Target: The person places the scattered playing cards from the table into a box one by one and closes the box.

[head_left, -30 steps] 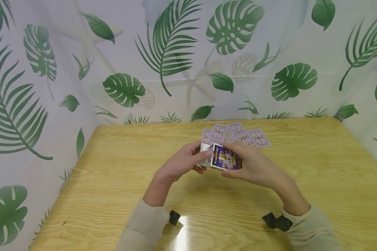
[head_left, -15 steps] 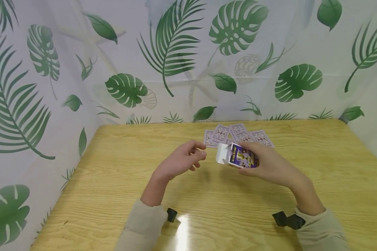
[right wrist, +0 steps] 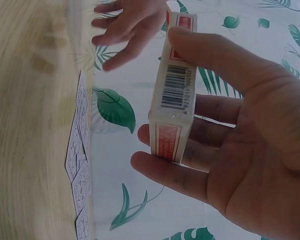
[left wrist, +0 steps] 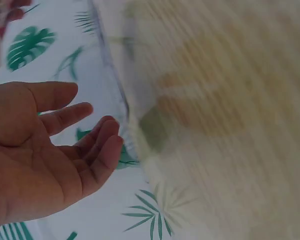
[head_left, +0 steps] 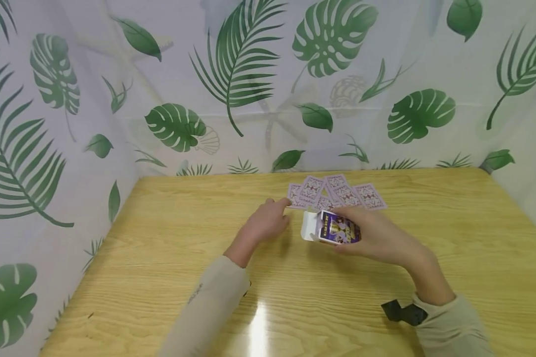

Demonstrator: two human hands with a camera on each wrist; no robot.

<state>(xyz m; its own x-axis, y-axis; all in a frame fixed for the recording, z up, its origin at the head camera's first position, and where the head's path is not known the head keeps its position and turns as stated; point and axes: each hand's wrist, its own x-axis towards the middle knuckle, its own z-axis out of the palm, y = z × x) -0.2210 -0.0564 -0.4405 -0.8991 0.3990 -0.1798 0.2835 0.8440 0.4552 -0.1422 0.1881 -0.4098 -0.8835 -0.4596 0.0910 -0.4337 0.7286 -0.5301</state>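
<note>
My right hand (head_left: 381, 235) grips a playing card box (head_left: 338, 229) between thumb and fingers, above the table. The box has a purple and gold face, and its white end flap (head_left: 309, 226) stands open toward the left. A barcode (right wrist: 176, 86) and red panels show on its narrow side in the right wrist view. Several playing cards (head_left: 312, 188) lie overlapping, patterned backs up, behind the box. My left hand (head_left: 267, 220) reaches to the left edge of these cards. Its fingers (left wrist: 102, 145) are loosely bent and hold nothing in the left wrist view.
A wooden table (head_left: 169, 238) lies under both hands. Its far edge meets a white cloth backdrop (head_left: 250, 139) with green leaves, and the same cloth hangs on the left and right. A black strap piece (head_left: 404, 313) sits at the right sleeve.
My left hand has let go of the box's flap end and moved forward to the cards. The right hand has carried the box slightly right, and the flap shows fully now.
</note>
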